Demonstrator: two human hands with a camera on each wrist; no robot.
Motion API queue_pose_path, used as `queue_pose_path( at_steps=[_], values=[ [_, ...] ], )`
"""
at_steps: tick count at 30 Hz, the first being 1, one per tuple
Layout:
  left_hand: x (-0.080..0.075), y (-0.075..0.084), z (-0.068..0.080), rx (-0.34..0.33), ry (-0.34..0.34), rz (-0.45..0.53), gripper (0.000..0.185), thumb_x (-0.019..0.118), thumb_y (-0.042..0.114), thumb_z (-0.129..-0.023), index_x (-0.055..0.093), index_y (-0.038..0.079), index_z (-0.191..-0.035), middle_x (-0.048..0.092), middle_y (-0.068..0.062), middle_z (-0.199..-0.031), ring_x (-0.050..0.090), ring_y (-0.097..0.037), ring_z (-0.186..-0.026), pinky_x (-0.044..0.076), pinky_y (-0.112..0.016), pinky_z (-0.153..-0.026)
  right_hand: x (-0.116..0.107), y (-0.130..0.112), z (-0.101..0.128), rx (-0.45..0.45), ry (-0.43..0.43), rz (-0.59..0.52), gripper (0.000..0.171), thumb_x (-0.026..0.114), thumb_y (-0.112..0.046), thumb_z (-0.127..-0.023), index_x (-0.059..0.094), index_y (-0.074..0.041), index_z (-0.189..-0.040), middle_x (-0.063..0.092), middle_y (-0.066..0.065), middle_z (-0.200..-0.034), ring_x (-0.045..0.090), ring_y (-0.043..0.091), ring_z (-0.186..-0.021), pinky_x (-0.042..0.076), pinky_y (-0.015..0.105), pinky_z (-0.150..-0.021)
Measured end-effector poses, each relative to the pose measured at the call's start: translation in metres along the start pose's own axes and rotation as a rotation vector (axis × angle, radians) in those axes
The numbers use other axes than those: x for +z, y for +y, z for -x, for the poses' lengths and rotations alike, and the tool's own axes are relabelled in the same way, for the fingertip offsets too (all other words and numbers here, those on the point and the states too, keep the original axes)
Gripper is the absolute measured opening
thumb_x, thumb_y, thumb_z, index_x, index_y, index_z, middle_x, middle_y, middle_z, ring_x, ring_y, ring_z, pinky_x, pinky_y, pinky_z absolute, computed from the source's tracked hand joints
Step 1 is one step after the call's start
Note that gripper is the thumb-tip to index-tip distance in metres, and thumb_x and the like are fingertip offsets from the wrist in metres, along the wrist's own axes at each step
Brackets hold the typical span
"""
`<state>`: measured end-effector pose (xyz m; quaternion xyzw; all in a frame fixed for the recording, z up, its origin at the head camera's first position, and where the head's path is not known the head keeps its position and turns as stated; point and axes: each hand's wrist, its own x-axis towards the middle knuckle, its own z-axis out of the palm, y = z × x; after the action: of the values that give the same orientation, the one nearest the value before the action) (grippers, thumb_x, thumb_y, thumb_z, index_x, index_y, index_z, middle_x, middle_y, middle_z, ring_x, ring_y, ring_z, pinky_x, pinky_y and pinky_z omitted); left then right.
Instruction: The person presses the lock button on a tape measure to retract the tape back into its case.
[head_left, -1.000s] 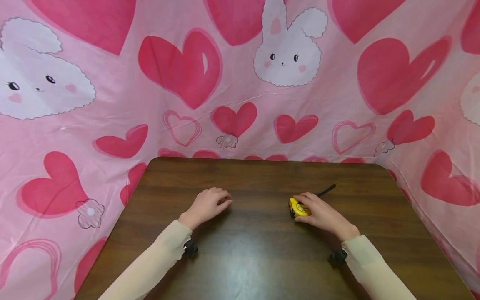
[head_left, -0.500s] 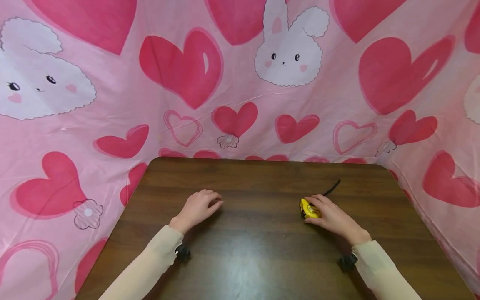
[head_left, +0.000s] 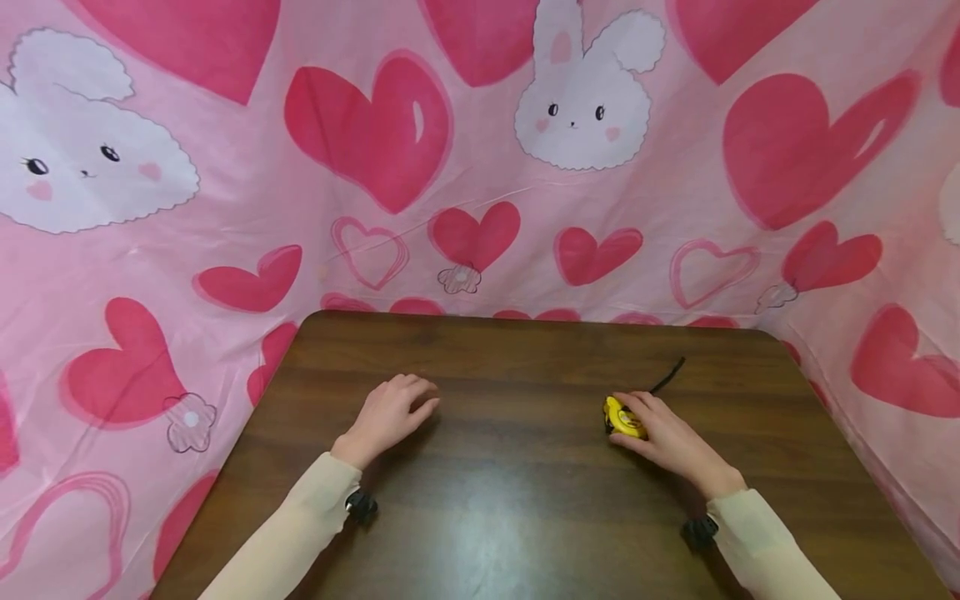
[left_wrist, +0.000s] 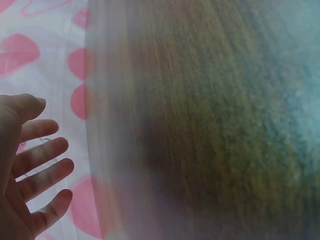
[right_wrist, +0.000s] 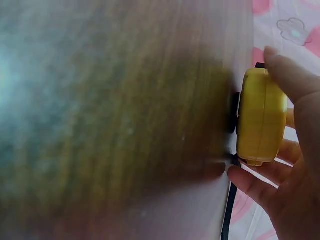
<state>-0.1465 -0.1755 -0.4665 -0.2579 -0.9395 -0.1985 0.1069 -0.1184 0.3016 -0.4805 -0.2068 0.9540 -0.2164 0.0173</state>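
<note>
A yellow tape measure with black parts and a black wrist strap is at the right side of the table. My right hand grips it, thumb on the near side and fingers round the far side. The right wrist view shows the yellow case between thumb and fingers, the strap hanging past the fingertips. My left hand is over the left half of the table and holds nothing. In the left wrist view its fingers are spread and relaxed, slightly bent.
The brown wooden table has rounded far corners. Pink cloth printed with hearts and rabbits hangs round its back and sides. Each wrist wears a small black camera, the left camera and the right camera.
My right hand has moved to the right with the tape measure in it, mostly in the first half second. The left hand has drifted a little to the left.
</note>
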Motion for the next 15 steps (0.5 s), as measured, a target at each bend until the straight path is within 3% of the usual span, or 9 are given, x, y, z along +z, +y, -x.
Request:
queue_pose_path(
  at_steps=[4, 9, 15],
  values=[
    [0.0, -0.001, 0.004, -0.012, 0.011, -0.005, 0.021, 0.078, 0.024, -0.094, 0.078, 0.013, -0.112, 0.075, -0.005, -0.11, 0.067, -0.026, -0.099, 0.059, -0.047, -0.083, 0.002, 0.002, 0.005, 0.013, 0.013, -0.027, 0.073, 0.068, -0.05, -0.099, 0.046, -0.008, -0.154, 0.051, 0.018, -0.145, 0.053, 0.038, -0.128, 0.047, 0.064, -0.105],
    [0.002, -0.002, 0.01, -0.033, 0.042, -0.018, 0.023, 0.078, 0.026, -0.095, 0.076, 0.012, -0.113, 0.071, -0.007, -0.118, 0.064, -0.029, -0.11, 0.058, -0.05, -0.09, 0.002, 0.004, 0.012, -0.023, 0.096, -0.013, 0.056, 0.067, -0.033, -0.104, 0.052, -0.004, -0.148, 0.053, 0.018, -0.143, 0.053, 0.039, -0.129, 0.045, 0.064, -0.106],
    [0.0, -0.001, 0.015, -0.069, 0.048, -0.025, 0.039, 0.073, 0.03, -0.097, 0.071, 0.011, -0.131, 0.065, -0.013, -0.138, 0.058, -0.035, -0.128, 0.05, -0.059, -0.101, -0.001, 0.001, 0.017, -0.031, 0.242, 0.045, 0.042, 0.068, -0.019, -0.103, 0.06, 0.0, -0.139, 0.058, 0.022, -0.137, 0.056, 0.043, -0.123, 0.046, 0.066, -0.102]
  ],
)
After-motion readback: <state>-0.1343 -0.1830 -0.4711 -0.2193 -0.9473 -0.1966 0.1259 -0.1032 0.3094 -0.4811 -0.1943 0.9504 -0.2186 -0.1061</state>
